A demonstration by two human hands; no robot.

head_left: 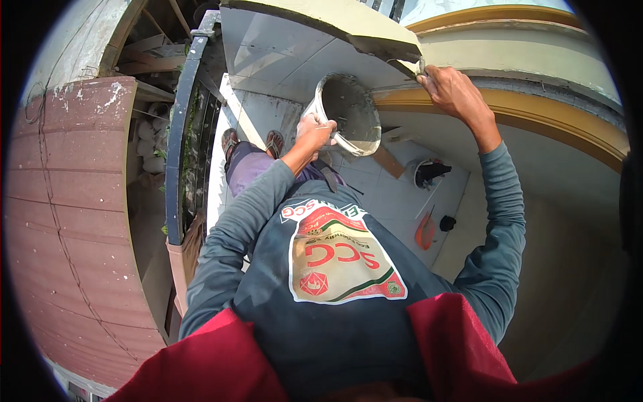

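My left hand (pixel 316 134) is closed on the near-left rim of a pale bucket (pixel 362 146). Wet grey mortar (pixel 349 110) coats the inside, and the bucket's mouth tilts toward me. Raised to the right, my right hand (pixel 455 94) is closed by the end of a pale wall ledge (pixel 382 30). A small grey piece (pixel 421 65) shows at its fingertips, perhaps part of a tool; its kind cannot be made out. The ledge's underside looks dark and rough next to this hand.
A yellow-brown curved trim (pixel 522 104) runs along the right. Below lie a small bucket with dark contents (pixel 429 173), an orange object (pixel 424 232) and a brown board (pixel 388 162) on the tiles. At left stand a dark metal rail (pixel 181 141) and a reddish roof (pixel 74 201).
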